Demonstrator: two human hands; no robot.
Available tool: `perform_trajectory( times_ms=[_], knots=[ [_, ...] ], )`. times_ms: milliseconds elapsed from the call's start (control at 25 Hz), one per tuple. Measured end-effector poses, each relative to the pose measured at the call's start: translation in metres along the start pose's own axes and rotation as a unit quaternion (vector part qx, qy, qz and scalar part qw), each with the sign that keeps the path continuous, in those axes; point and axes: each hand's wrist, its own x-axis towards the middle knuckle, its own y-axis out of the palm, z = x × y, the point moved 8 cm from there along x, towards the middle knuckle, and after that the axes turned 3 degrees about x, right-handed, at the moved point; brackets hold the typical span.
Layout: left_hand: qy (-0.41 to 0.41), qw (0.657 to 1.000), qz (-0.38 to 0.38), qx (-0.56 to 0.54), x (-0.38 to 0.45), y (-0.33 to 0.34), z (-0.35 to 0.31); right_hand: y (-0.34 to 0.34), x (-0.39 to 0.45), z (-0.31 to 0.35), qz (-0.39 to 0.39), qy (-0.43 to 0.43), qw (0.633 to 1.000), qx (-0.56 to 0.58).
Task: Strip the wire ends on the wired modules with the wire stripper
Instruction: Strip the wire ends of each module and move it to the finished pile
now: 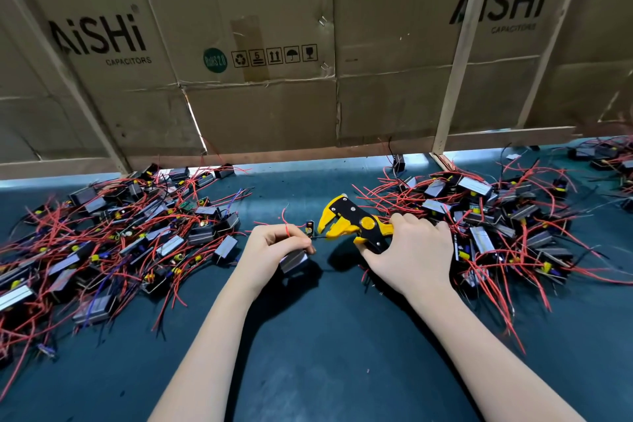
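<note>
My left hand (pixel 274 248) grips a small black wired module (pixel 294 261) with a grey top, low over the dark green table. A thin black wire runs from the fingertips of that hand to the right, into the jaws of a yellow and black wire stripper (pixel 349 223). My right hand (pixel 411 250) is curled round the stripper's handles; the jaws point left. A red wire (pixel 287 221) loops up from the held module. A small green circuit board (pixel 309 227) stands just left of the jaws.
A big pile of wired modules with red wires (pixel 113 243) lies at the left, another pile (pixel 496 226) at the right behind my right hand. A cardboard wall (pixel 274 79) on wooden battens closes the back. The table surface (pixel 325 336) lies between my forearms.
</note>
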Motion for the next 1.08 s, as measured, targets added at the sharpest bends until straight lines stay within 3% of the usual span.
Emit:
perform_trajectory(
  times_ms=[280, 640, 920, 1080],
  knots=[
    [0.034, 0.999, -0.029, -0.019, 0.001, -0.006, -0.005, 0.0, 0.0, -0.001, -0.001, 0.002, 1.0, 0.001],
    [0.008, 1.0, -0.017, 0.014, 0.001, 0.002, 0.001, -0.003, 0.0, 0.0, -0.023, -0.01, 0.999, 0.026],
    [-0.005, 1.0, 0.012, 0.015, 0.001, 0.007, 0.005, -0.004, 0.003, -0.002, 0.002, -0.003, 1.0, 0.003],
    [-0.036, 0.996, 0.069, 0.044, -0.001, 0.011, 0.013, 0.0, 0.003, -0.009, 0.024, 0.03, 0.999, -0.021]
  ],
)
